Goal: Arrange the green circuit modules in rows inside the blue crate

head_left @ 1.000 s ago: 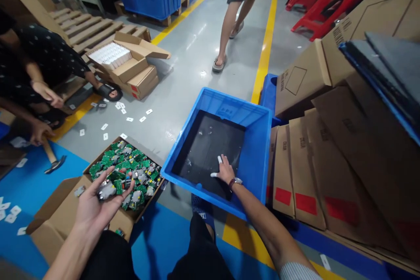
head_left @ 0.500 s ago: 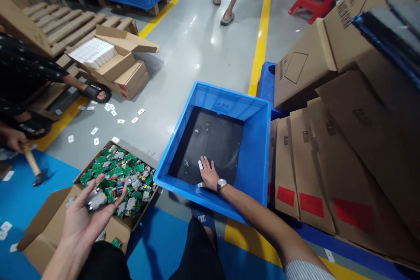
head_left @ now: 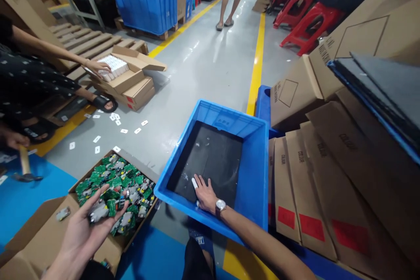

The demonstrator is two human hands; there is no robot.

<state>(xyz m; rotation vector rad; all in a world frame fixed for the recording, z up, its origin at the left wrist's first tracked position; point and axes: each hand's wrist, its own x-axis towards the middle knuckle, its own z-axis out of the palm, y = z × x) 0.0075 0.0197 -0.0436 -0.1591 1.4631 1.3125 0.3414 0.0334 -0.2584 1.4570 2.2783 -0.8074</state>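
Grey floor [head_left: 203, 65], two yellow aisle lines; one blue bin [head_left: 229, 124] as reference. One open carton [head_left: 42, 243] just left of bin, heaped with board parts [head_left: 131, 179], too many to count. Left hand [head_left: 82, 229] over carton, palm up, fingers curled around held parts [head_left: 100, 212]: probably two, overlap hides the exact number. One loose part [head_left: 63, 213] on carton flap. Right hand [head_left: 206, 194] inside bin, fingers spread, apparently flat on one dark liner [head_left: 216, 153]. Step, my read: cupping parts while steadying the liner. Next move likely needs a firm left grip, right palm lifted cleanly. Far left of bin: one hammer [head_left: 26, 168]. Beyond bin, right: two red stools [head_left: 313, 26] clearly visible.
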